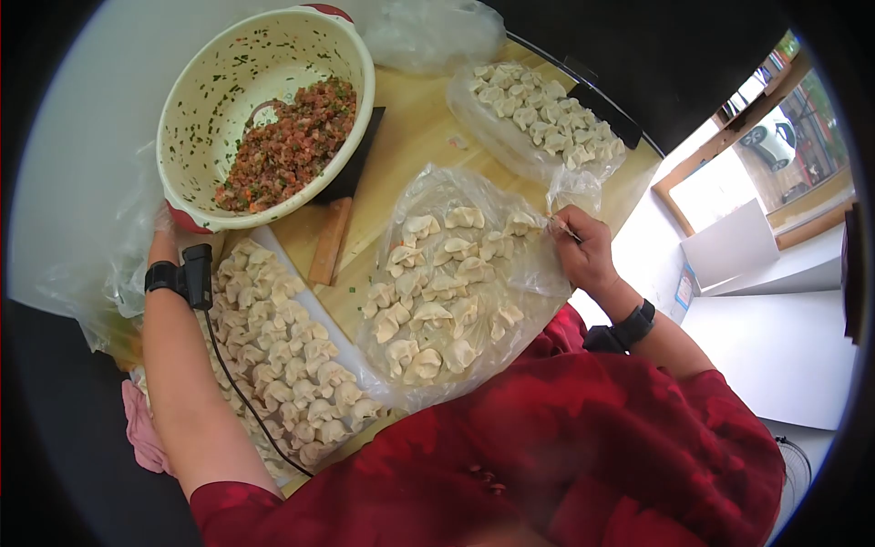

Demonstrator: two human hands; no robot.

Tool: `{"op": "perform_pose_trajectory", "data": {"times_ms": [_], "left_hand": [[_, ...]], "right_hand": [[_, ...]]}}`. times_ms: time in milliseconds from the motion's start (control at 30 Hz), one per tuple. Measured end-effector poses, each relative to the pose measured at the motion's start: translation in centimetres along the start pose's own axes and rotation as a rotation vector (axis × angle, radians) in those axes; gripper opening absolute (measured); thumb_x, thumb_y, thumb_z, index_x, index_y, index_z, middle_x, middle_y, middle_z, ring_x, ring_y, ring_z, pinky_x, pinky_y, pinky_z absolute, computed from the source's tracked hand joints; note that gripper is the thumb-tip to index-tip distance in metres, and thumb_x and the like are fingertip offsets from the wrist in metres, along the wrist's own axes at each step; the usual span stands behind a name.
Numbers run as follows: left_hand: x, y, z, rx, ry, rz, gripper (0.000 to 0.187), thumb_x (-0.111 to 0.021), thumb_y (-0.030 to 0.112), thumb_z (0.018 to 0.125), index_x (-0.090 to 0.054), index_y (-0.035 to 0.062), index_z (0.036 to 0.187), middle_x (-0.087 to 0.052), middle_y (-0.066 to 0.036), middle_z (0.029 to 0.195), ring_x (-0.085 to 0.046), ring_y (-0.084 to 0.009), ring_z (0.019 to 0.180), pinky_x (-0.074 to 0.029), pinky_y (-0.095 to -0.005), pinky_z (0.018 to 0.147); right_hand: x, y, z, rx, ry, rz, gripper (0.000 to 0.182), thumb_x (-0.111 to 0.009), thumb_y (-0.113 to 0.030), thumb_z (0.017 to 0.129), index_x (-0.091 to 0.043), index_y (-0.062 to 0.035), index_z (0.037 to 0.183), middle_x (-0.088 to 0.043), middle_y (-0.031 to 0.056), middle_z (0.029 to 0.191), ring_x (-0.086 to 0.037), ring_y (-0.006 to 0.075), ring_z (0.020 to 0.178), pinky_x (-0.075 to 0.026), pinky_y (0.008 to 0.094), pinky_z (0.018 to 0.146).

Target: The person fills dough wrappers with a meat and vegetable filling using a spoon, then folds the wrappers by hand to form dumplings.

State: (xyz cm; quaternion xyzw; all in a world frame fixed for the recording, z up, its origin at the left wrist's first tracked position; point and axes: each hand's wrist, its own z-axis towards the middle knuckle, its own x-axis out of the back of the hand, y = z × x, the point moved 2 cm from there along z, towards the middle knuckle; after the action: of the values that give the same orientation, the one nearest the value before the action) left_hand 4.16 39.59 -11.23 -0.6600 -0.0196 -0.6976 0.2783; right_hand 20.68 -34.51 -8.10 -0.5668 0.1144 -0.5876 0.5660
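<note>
My left hand (165, 219) is at the lower left rim of a large cream bowl (187, 146) with red handles; its fingers are mostly hidden by the bowl. Inside the bowl lies reddish minced filling (292, 146) with green bits. My right hand (583, 246) is closed round a thin utensil (567, 228), only partly visible, at the right edge of a plastic-covered tray (538, 314). Several folded dumplings (430, 314) sit on that plastic in loose rows. One dumpling (521, 221) lies just left of my right hand.
A long tray of closely packed dumplings (292, 365) stands beside my left forearm. Another dumpling tray (547, 114) is at the back right. A wooden stick (330, 242), crumpled plastic bags (433, 32) and a pink cloth (146, 433) are around the table.
</note>
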Motion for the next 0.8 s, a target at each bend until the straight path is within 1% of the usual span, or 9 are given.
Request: {"op": "perform_pose_trajectory", "data": {"times_ms": [33, 200, 300, 333, 400, 433, 567, 667, 800], "left_hand": [[0.9, 1.2, 1.1, 0.008, -0.012, -0.035, 0.046, -0.062, 0.039, 0.081, -0.062, 0.0100, 0.118, -0.062, -0.018, 0.117, -0.061, -0.0339, 0.103, -0.050, -0.0416, 0.084], [2.7, 1.9, -3.1, 0.061, -0.077, -0.199, 0.047, -0.061, 0.039, 0.081, -0.062, 0.0098, 0.118, -0.063, -0.019, 0.116, -0.061, -0.0340, 0.103, -0.050, -0.0416, 0.085], [4.7, 4.8, -3.6, 0.085, -0.106, -0.300, 0.047, -0.061, 0.040, 0.082, -0.062, 0.0096, 0.118, -0.063, -0.019, 0.116, -0.061, -0.0341, 0.103, -0.049, -0.0415, 0.085], [4.8, 3.1, -4.0, 0.094, -0.116, -0.334, 0.047, -0.060, 0.040, 0.082, -0.062, 0.0096, 0.118, -0.063, -0.019, 0.116, -0.061, -0.0341, 0.103, -0.049, -0.0415, 0.085], [6.5, 6.4, -3.8, 0.122, -0.133, -0.402, 0.047, -0.060, 0.040, 0.082, -0.062, 0.0095, 0.118, -0.063, -0.019, 0.116, -0.061, -0.0342, 0.103, -0.049, -0.0415, 0.085], [6.6, 5.7, -5.1, 0.144, -0.143, -0.434, 0.047, -0.060, 0.040, 0.082, -0.062, 0.0094, 0.118, -0.063, -0.019, 0.116, -0.061, -0.0342, 0.103, -0.049, -0.0415, 0.085], [8.4, 7.2, -8.8, 0.312, -0.193, -0.569, 0.047, -0.060, 0.041, 0.083, -0.062, 0.0092, 0.118, -0.063, -0.019, 0.115, -0.061, -0.0344, 0.103, -0.049, -0.0414, 0.085], [10.8, 7.3, -6.3, 0.437, -0.225, -0.684, 0.047, -0.059, 0.041, 0.083, -0.062, 0.0090, 0.118, -0.063, -0.020, 0.115, -0.061, -0.0344, 0.103, -0.049, -0.0414, 0.086], [13.3, 8.9, -6.5, 0.537, -0.231, -0.861, 0.048, -0.059, 0.042, 0.083, -0.062, 0.0088, 0.118, -0.063, -0.020, 0.115, -0.061, -0.0346, 0.102, -0.048, -0.0413, 0.086]], "right_hand": [[-0.1, 0.1, 0.0, 0.009, 0.002, 0.003, 0.004, -0.057, -0.002, 0.085, -0.056, -0.0019, 0.081, -0.045, 0.0046, 0.063, -0.042, 0.0112, 0.059, -0.039, 0.0268, 0.054], [-0.2, 0.4, 0.0, 0.052, 0.023, 0.030, 0.007, -0.058, -0.003, 0.085, -0.056, -0.0022, 0.079, -0.044, 0.0049, 0.061, -0.040, 0.0124, 0.057, -0.038, 0.0270, 0.053], [-0.1, 0.5, 0.0, 0.032, 0.007, 0.019, 0.008, -0.056, -0.003, 0.086, -0.055, -0.0022, 0.078, -0.044, 0.0049, 0.061, -0.041, 0.0120, 0.056, -0.037, 0.0268, 0.053], [-0.1, 0.5, 0.0, 0.042, 0.008, 0.025, 0.008, -0.056, -0.003, 0.086, -0.055, -0.0022, 0.078, -0.044, 0.0049, 0.061, -0.041, 0.0120, 0.056, -0.037, 0.0268, 0.053], [-0.1, 0.2, 0.0, 0.071, 0.018, 0.015, 0.009, -0.054, -0.002, 0.087, -0.055, -0.0020, 0.078, -0.044, 0.0039, 0.061, -0.041, 0.0109, 0.057, -0.037, 0.0266, 0.053], [-0.1, 0.2, -0.1, 0.089, 0.008, 0.027, 0.009, -0.054, -0.002, 0.087, -0.055, -0.0020, 0.078, -0.044, 0.0039, 0.061, -0.041, 0.0109, 0.057, -0.037, 0.0266, 0.053], [-0.2, 1.1, 0.0, 0.111, 0.016, 0.007, 0.010, -0.052, -0.002, 0.087, -0.052, -0.0019, 0.077, -0.045, 0.0029, 0.063, -0.042, 0.0103, 0.060, -0.038, 0.0260, 0.056], [-0.2, 1.2, 0.0, 0.092, 0.013, 0.006, 0.012, -0.051, -0.003, 0.089, -0.052, -0.0013, 0.077, -0.047, 0.0033, 0.063, -0.043, 0.0095, 0.062, -0.037, 0.0250, 0.056], [-0.3, -0.1, 0.1, 0.078, -0.001, 0.001, 0.013, -0.049, -0.003, 0.090, -0.053, -0.0008, 0.078, -0.052, 0.0030, 0.066, -0.045, 0.0090, 0.062, -0.038, 0.0243, 0.057]]}}
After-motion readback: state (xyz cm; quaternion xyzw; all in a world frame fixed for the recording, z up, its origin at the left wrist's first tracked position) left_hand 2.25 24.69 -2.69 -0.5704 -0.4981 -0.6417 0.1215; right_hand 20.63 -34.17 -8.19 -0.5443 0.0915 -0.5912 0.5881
